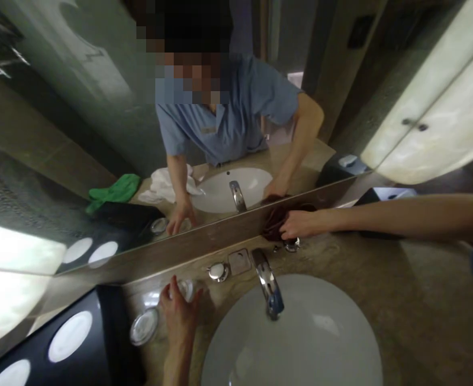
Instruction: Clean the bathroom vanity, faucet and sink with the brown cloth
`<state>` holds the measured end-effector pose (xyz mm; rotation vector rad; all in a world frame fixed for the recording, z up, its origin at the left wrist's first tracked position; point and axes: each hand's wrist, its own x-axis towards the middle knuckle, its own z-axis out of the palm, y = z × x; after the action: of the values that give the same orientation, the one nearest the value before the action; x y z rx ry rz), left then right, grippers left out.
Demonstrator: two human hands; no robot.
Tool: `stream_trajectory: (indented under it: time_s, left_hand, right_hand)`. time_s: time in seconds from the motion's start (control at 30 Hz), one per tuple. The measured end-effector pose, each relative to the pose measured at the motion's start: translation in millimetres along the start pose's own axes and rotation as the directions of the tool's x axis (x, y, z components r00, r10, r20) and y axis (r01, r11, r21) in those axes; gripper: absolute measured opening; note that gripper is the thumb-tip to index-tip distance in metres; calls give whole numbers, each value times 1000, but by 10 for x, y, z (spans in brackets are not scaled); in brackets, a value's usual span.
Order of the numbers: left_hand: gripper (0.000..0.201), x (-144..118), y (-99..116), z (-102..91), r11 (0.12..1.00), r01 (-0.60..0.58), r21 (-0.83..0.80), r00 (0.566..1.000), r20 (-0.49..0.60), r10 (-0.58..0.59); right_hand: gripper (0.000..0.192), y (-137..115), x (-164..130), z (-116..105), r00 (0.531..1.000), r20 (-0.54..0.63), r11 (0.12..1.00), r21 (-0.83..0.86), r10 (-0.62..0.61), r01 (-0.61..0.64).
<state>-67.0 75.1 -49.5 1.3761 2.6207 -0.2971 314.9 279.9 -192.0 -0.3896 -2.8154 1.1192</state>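
On the left of the countertop (433, 311), a black box (118, 327) stands beside a round glass piece (143, 326). Near the back edge, the left hand's (181, 313) fingers spread around a clear glass (186, 289), grip uncertain; right of the faucet (267, 284), the right hand's (300, 224) fingers curl closed on a dark cloth (272, 224) along that edge.
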Motion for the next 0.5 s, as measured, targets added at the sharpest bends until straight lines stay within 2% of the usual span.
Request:
stream_trajectory:
  time_s: [0.07,0.1,0.13,0.17,0.2,0.23,0.27,0.33,0.37,0.4,0.43,0.47,0.5]
  left_hand:
    - [88,-22,26,-1,984,-72,163,995,-63,83]
    - [88,-53,62,-7,966,-120,228,981,-120,150]
    - [89,-93,119,-18,949,-166,267,955,-195,222]
    - [90,-138,204,-33,940,-199,277,921,-276,276]
    - [91,-180,320,-53,943,-214,256,887,-354,298]
    - [89,-214,471,-75,953,-218,212,865,-410,289]
    - [85,-237,661,-94,964,-216,156,864,-429,263]
    - [76,-249,1152,-113,972,-228,55,909,-347,233]
    - [72,-245,1444,-102,968,-249,15,932,-267,244]
    - [69,-243,1757,-72,961,-275,-23,947,-181,266]
    - [66,-246,2080,-22,953,-297,-61,952,-103,290]
    - [63,-260,2403,51,944,-313,-98,950,-38,311]
    - [60,-286,2718,147,936,-325,-136,944,20,331]
  right_hand:
    - [45,-134,-337,183,990,-12,990,6,139,-139]
    - [64,-215,-445,343,965,-46,965,59,259,-256]
    - [77,-288,-509,534,920,-91,918,155,381,-364]
    - [79,-341,-534,734,874,-131,863,283,467,-419]
    - [74,-364,-529,924,827,-197,807,422,526,-412]
    - [66,-354,-505,1086,781,-257,748,556,569,-362]
    - [56,-312,-478,1212,716,-311,680,667,625,-304]
    - [49,-181,-462,1353,526,-366,559,783,768,-271]
    - [48,-123,-488,1385,422,-376,519,800,825,-302]
    - [48,-91,-539,1406,342,-391,503,788,854,-355]
    - [49,-95,-617,1422,313,-413,514,751,855,-414]
    - [51,-137,-722,1438,340,-425,543,704,839,-458]
    - [51,-216,-857,1452,411,-419,583,661,809,-473]
